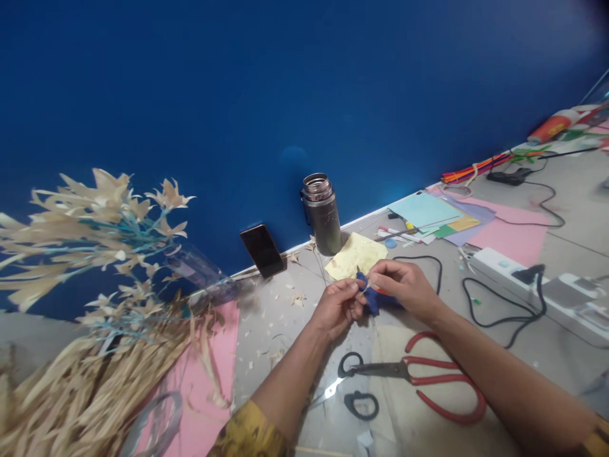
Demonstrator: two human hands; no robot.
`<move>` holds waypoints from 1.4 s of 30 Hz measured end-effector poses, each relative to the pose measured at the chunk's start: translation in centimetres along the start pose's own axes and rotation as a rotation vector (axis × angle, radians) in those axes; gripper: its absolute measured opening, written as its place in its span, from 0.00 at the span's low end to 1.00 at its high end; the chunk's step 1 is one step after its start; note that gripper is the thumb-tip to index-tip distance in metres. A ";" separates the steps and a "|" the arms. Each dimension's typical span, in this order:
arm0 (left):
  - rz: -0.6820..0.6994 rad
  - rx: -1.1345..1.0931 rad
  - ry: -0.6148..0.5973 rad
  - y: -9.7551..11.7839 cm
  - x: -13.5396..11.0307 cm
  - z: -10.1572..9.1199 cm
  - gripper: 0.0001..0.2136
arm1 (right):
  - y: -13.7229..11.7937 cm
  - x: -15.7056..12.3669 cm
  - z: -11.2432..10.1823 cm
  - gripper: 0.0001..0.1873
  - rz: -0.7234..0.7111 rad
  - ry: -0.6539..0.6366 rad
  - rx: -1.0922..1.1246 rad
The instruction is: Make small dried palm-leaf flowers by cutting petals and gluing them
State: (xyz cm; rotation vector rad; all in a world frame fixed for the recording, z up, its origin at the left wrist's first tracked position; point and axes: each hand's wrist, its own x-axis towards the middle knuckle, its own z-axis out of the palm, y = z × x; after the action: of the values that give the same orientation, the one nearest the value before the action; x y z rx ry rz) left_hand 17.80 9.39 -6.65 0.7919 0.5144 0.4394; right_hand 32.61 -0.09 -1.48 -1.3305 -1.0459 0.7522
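Note:
My left hand [339,308] is closed, its thumb and fingertips pinching a thin pale strip [366,288]. From the other side, my right hand [404,284] pinches at the same small piece, its fingertips nearly meeting the left ones. Right behind the hands lies a blue tool [372,303] that looks like a glue gun, mostly covered by them. A crumpled yellow paper [354,254] is just beyond. Nearer to me, red-handled scissors [431,370] rest across a smaller black-handled pair [352,388], between my forearms.
A dark flask [323,219] and a phone [262,251] stand against the blue wall. Pale handmade flowers [109,235] and dried husks [95,374] fill the left. Coloured papers [516,228], a power strip [499,263] and black cords lie right. Scraps litter the floor.

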 end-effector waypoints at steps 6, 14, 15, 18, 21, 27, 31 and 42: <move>0.194 -0.014 0.053 0.5 -0.1 0.5 0.21 | 0.5 0.1 0.0 0.18 0.169 -0.016 0.161; 0.295 0.219 0.098 0.4 -0.6 1.1 0.17 | 0.6 0.1 0.4 0.17 0.086 -0.001 0.019; 0.292 0.243 0.090 0.3 -0.7 1.2 0.16 | 0.6 0.1 0.4 0.16 0.063 -0.005 -0.017; 0.307 0.324 0.091 0.2 -1.0 1.5 0.13 | 0.8 0.0 0.5 0.15 0.021 -0.018 -0.096; 0.319 0.339 0.108 0.2 -1.1 1.8 0.12 | 0.8 -0.1 0.5 0.14 0.011 -0.039 -0.109; 0.302 0.303 0.114 0.2 -1.0 1.9 0.12 | 0.5 -0.2 0.5 0.14 0.011 -0.031 -0.109; 0.268 0.238 0.137 0.1 -0.7 1.7 0.13 | 0.4 -0.2 0.5 0.16 0.029 -0.038 -0.041; 0.220 0.054 0.149 -0.1 0.1 0.5 0.17 | 1.0 -0.1 0.0 0.19 0.091 -0.017 0.156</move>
State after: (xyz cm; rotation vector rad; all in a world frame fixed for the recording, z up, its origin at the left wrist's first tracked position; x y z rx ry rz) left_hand 18.21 9.13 -6.47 0.8755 0.5821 0.6942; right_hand 32.66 -0.02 -2.44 -1.2459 -0.9255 0.8955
